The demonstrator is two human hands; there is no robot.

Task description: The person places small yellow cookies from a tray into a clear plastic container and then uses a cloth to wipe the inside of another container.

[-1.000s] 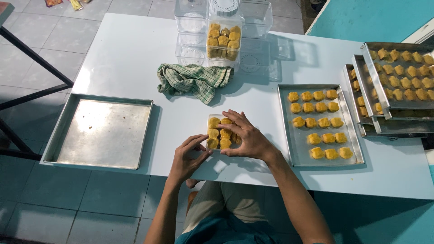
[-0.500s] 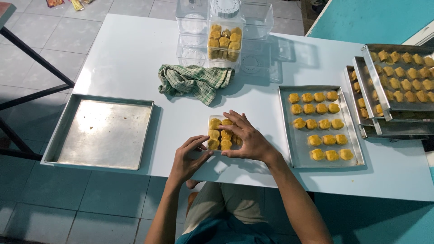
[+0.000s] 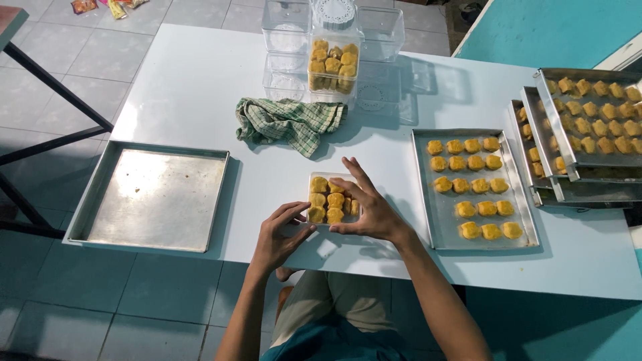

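A small clear plastic box point(image 3: 319, 179) filled with yellow cookies point(image 3: 326, 200) sits near the front edge of the white table point(image 3: 200, 87). My right hand point(image 3: 368, 207) lies over the box's right side, fingers spread across it. My left hand point(image 3: 281, 230) touches the box's lower left corner with its fingertips. Neither hand lifts the box off the table.
An empty metal tray point(image 3: 157, 197) lies at the left. A tray of cookies point(image 3: 475, 190) is at the right, with stacked cookie trays point(image 3: 588, 127) beyond it. A green checked cloth point(image 3: 287, 124) and clear boxes, one filled point(image 3: 332, 63), stand at the back.
Both hands stay on the cookie box with only slight finger shifts. Nothing else has moved.
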